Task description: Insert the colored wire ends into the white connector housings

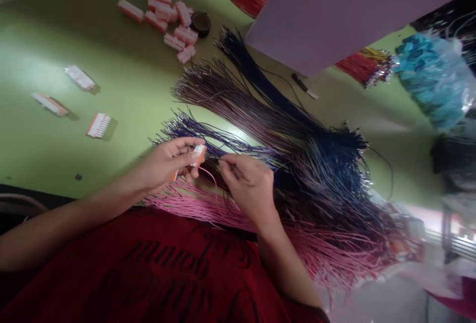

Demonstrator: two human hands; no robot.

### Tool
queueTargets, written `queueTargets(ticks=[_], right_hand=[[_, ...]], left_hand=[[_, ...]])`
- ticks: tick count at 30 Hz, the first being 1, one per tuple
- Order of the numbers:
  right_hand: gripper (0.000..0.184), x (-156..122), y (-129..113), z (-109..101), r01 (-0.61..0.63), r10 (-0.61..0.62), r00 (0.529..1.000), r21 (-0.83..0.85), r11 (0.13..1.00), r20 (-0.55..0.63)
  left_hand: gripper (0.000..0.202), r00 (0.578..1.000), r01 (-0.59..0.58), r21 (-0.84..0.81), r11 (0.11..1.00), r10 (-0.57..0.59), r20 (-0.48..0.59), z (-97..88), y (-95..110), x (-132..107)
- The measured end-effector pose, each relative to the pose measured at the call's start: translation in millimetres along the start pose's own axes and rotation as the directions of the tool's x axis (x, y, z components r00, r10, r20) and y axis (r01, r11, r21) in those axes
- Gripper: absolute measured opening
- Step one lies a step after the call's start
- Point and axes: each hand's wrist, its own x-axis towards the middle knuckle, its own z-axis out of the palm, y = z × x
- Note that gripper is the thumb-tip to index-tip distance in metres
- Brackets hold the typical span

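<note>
My left hand (174, 161) is closed around an orange-and-white plastic connector (199, 156), thumb on its white side. A pink wire (213, 176) curves out of the connector and down to the right. Just right of it, my right hand (247, 179) pinches a thin dark wire (225, 191), partly hidden by the fingers. Under and around both hands lie bundles of wires with metal terminals: purple-blue wires (223, 137), brown wires (230, 107) and pink wires (193, 204).
Dark blue wires (267, 85) lie further back. Several connectors (159, 10) are heaped beside a tape roll (201, 24); a few others, one a white connector (98, 125), lie on the green table (130, 95). A small cutter (304, 86), purple panel (316, 15) and blue bag (435, 80) are right.
</note>
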Motion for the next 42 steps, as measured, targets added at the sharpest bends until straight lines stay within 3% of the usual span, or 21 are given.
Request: queueTargets(ticks=[3, 10, 20, 25, 31, 37, 42], right_hand=[[0.022, 1, -2, 1, 0.066, -0.066, 0.998, -0.114, 0.991, 0.003], [0.022, 4, -9, 4, 0.100, -0.098, 0.995, -0.150, 0.984, 0.022], [0.021, 5, -9, 14, 0.057, -0.057, 0.998, -0.004, 0.998, 0.003], [0.023, 8, -10, 21, 0.047, -0.045, 0.997, -0.023, 0.999, 0.065], [0.021, 10, -8, 26, -0.060, 0.051, 0.991, 0.074, 0.995, 0.123], [0.020, 7, -10, 31, -0.153, 0.136, 0.986, 0.198, 0.968, 0.101], [0.015, 7, -9, 32, -0.274, 0.231, 0.960, 0.352, 0.895, 0.159]], left_hand=[[0.047, 1.000, 0.003, -0.038, 0.999, -0.003, 0.010, -0.6, 1, 0], [0.048, 0.999, 0.010, -0.108, 0.994, -0.006, 0.033, 2.4, 2, -2], [0.049, 0.999, 0.007, -0.083, 0.997, -0.003, 0.043, 0.4, -1, 0], [0.051, 0.999, -0.010, -0.061, 0.998, 0.012, 0.032, 1.3, -3, 1], [0.051, 0.999, -0.022, -0.046, 0.999, 0.024, 0.033, 1.9, -3, 1], [0.052, 0.998, -0.067, -0.001, 0.998, 0.067, 0.003, 3.1, -4, -1], [0.053, 0.998, -0.065, -0.026, 0.998, 0.065, -0.005, 4.8, -3, -1]])
